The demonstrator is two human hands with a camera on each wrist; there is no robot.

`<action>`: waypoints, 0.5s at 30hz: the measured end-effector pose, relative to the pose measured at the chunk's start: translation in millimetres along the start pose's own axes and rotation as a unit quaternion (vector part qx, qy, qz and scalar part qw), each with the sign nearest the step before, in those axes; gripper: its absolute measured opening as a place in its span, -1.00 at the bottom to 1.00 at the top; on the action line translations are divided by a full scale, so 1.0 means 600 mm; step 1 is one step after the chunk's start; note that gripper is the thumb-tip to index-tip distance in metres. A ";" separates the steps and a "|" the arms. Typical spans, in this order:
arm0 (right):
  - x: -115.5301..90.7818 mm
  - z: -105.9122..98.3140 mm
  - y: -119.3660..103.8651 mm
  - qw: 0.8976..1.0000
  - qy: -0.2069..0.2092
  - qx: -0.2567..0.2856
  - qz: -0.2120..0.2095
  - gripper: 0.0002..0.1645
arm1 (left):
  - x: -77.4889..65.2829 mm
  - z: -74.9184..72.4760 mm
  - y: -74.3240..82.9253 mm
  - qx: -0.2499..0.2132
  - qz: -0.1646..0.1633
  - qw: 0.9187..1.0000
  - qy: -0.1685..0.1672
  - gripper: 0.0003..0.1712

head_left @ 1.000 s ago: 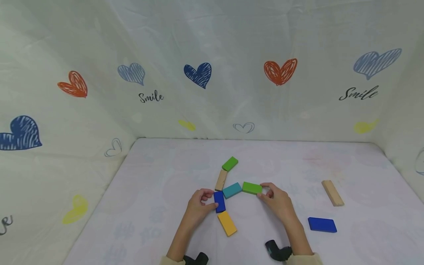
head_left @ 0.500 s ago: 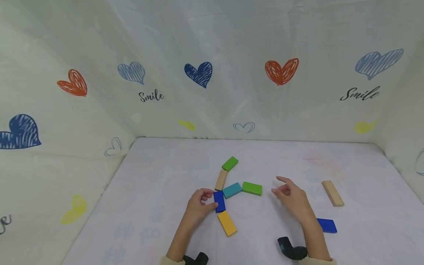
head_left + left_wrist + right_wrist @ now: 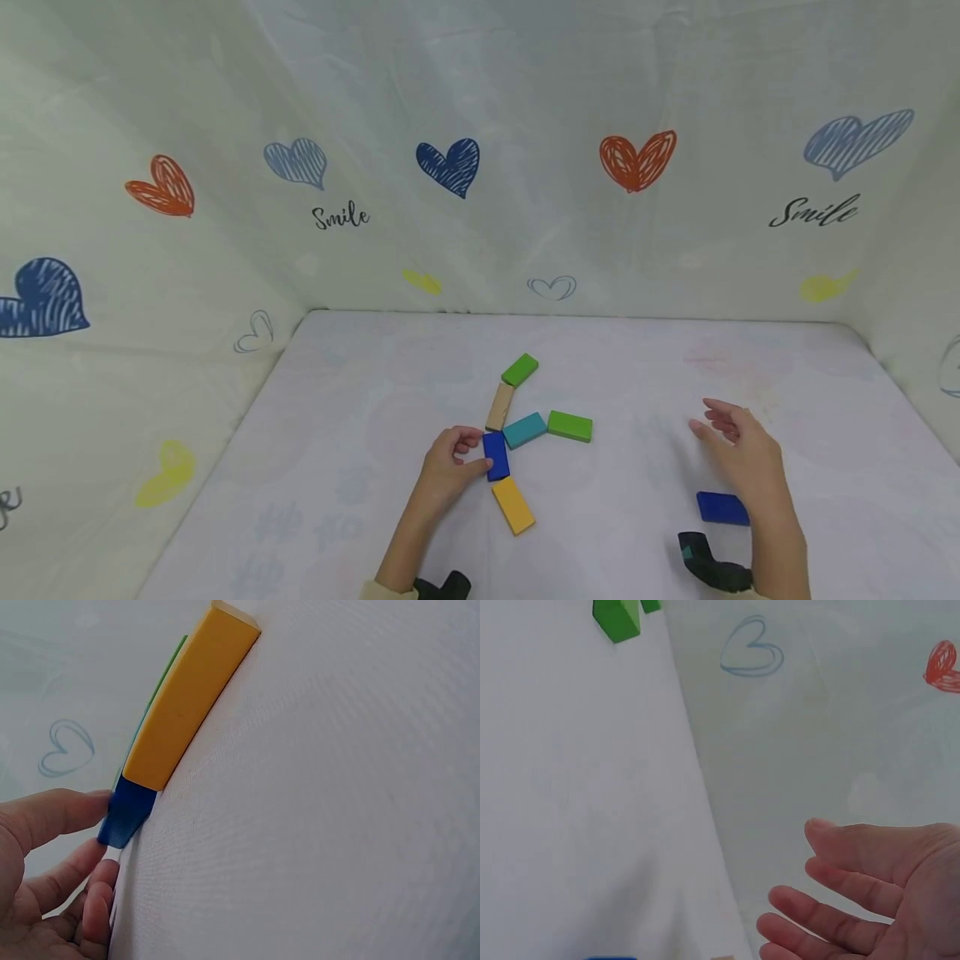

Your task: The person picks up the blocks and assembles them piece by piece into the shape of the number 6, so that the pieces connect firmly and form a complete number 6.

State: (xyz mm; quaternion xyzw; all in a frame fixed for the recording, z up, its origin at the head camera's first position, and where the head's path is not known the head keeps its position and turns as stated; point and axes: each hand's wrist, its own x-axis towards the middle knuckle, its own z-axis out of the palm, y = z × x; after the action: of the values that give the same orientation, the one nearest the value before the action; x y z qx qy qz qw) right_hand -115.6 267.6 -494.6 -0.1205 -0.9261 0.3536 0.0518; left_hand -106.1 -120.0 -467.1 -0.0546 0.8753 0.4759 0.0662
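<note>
My left hand [image 3: 447,468] pinches a blue block [image 3: 496,456] by its ends, thumb at the near end and fingers at the far end. A yellow block [image 3: 513,506] touches its near end; a plain wooden block [image 3: 500,407] and a teal block [image 3: 525,430] meet its far end. One green block [image 3: 520,369] continues from the wooden one, another green block [image 3: 570,426] from the teal. In the left wrist view the yellow block [image 3: 193,701] stands beyond the fingers. My right hand [image 3: 742,454], holding nothing, hovers at the right, fingers loosely spread, over a second blue block [image 3: 722,508].
A white cloth covers the table [image 3: 360,358], with a pale heart-printed sheet [image 3: 525,225] rising behind and at the sides. In the right wrist view, a sliver of wooden block [image 3: 722,958] shows at the bottom edge; the head view hides it behind the right hand.
My right hand has let go of the right-hand green block and moved right, now covering the loose wooden block. The left hand stays at the blue block.
</note>
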 end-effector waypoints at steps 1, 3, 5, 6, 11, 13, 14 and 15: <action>0.001 -0.004 0.009 1.000 0.002 0.002 0.009 -0.15 | 0.000 0.000 0.000 0.000 0.000 1.000 -0.001 -0.58; -0.001 -0.015 0.013 0.999 0.004 0.000 0.035 -0.13 | 0.000 0.000 0.001 0.001 -0.001 1.000 -0.001 -0.58; -0.007 -0.032 0.000 0.998 0.000 0.010 0.069 -0.14 | 0.000 0.000 0.001 0.003 -0.002 1.000 -0.002 -0.59; -0.012 -0.041 -0.011 0.996 0.001 0.004 0.085 -0.15 | 0.000 -0.001 0.001 0.004 -0.002 1.000 -0.002 -0.59; -0.034 -0.078 -0.057 0.989 -0.006 0.031 0.144 -0.18 | -0.001 -0.001 0.003 0.003 -0.003 1.000 -0.003 -0.59; -0.038 -0.086 -0.060 0.988 -0.007 0.040 0.149 -0.18 | -0.001 -0.001 0.003 0.004 -0.004 1.000 -0.003 -0.58; -0.040 -0.087 -0.058 0.988 -0.005 0.040 0.150 -0.18 | -0.001 -0.001 0.003 0.004 -0.004 1.000 -0.004 -0.58; -0.040 -0.088 -0.055 0.988 -0.001 0.039 0.149 -0.18 | -0.001 -0.001 0.004 0.004 -0.004 1.000 -0.004 -0.58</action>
State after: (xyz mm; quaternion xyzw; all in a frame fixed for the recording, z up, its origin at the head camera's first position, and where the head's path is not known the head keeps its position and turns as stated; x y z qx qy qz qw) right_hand -89.0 271.5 -433.7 -0.2547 -0.8833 0.3937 0.0028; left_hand -106.0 -119.6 -464.8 -0.0563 0.8766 0.4724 0.0719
